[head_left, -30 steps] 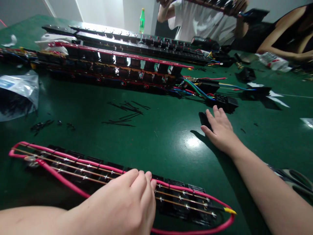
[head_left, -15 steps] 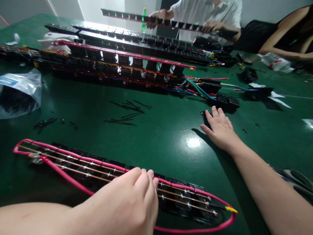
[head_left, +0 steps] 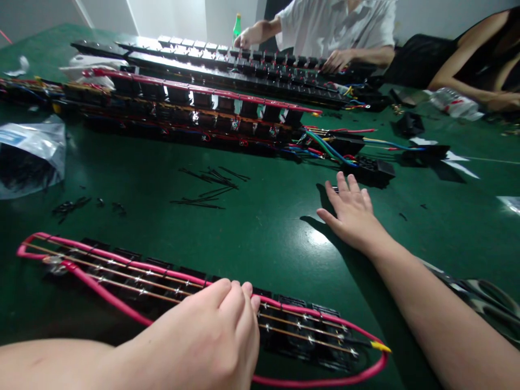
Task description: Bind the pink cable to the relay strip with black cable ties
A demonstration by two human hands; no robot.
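Note:
A black strip of socket modules lies across the table in front of me, with copper-coloured wires and shiny joints along its open face. A thick red cable runs along its upper edge and loops below it. My left hand has its fingers closed over the strip's middle, at the red cable; the fingertips are partly hidden. To the right, my right hand reaches over the table with fingers spread. A small dark item with a shiny part shows by its fingertips, too covered to name.
Loose black cable ties lie mid-table, with trimmed bits and a plastic bag at left. Scissors lie beside my right forearm. Behind are wired black strips and a black connector box. A co-worker's hands rest on another strip.
My right hand has moved slightly left, fingers still spread. My left hand stays on the strip. Across the table, the co-worker has lowered a raised black strip onto the others.

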